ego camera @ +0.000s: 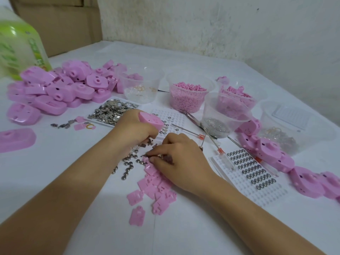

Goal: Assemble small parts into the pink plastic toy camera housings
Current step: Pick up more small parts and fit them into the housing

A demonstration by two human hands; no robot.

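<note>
My left hand (pixel 133 130) grips a pink camera housing (pixel 150 122) above the middle of the table. Just right of it, my right hand (pixel 181 159) reaches down with its fingertips pinching small dark metal pieces (pixel 147 155) on a scatter of flat pink covers (pixel 156 190) and metal balls (pixel 128 164). A big heap of pink housings (pixel 60 89) lies at the far left. More pink housings (pixel 276 153) run along the right side.
Clear tubs hold rings (pixel 139 89), pink pellets (pixel 187 96), pink parts (pixel 237 100) and silver bits (pixel 215 126). White trays carry metal discs (pixel 114 111) and button cells (pixel 252 172). Tweezers (pixel 191 116) and red-tipped tools (pixel 211 138) lie between them. A green bottle (pixel 20 43) stands far left.
</note>
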